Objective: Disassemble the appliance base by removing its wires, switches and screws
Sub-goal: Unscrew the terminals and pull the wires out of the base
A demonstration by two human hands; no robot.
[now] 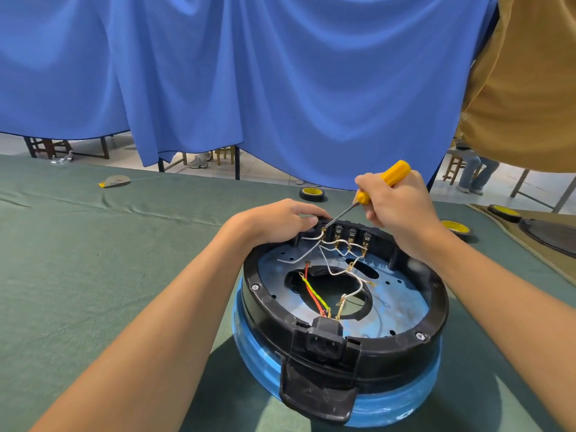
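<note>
Right hand (396, 207) is gripping a yellow screwdriver (378, 190) at the switches (346, 235); left hand (280, 222) is clasping the base (343, 347) rim. A slipping tip could gouge the wires (314, 244).

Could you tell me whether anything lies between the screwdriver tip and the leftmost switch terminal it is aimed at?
Nothing visible blocks it. The screwdriver, held in the right hand, has its tip already at the leftmost terminal of the switch block. The left hand grips the rim beside it, and the white wires run below.
</note>
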